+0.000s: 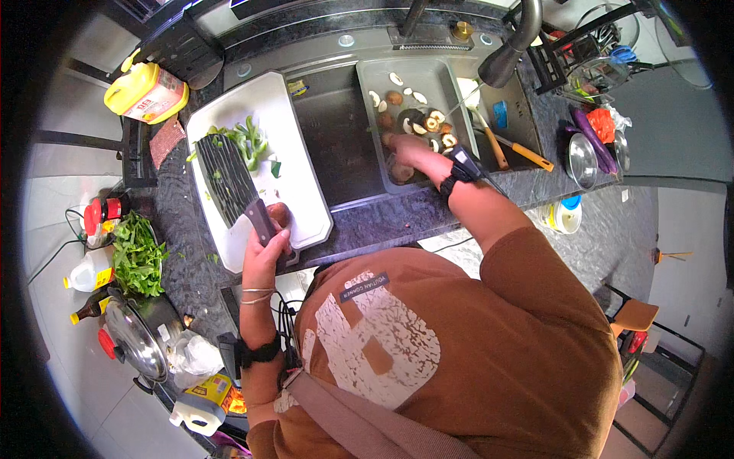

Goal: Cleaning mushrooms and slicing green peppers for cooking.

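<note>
My left hand [265, 244] grips the dark handle of a kitchen cleaver [226, 178], whose broad patterned blade lies over a white cutting board [298, 195]. A brown mushroom [278, 214] is beside the handle, close to my left fingers. Cut green peppers [251, 143] lie by the blade on the board. My right hand [410, 150] reaches into a grey rectangular basin [373, 86] in the sink, among whole and sliced mushrooms [431, 124]. Its fingertips are partly hidden, so what they hold cannot be told. A thin stream of water runs into the basin from a dark faucet [496, 66].
Two wooden-handled utensils [530, 156] rest at the sink's right side. Farther right are a glass bowl [582, 160] and eggplants [593, 140]. Leafy greens [139, 252], a lidded steel pot [137, 338] and bottles stand at left. A yellow jug [146, 92] stands behind the board.
</note>
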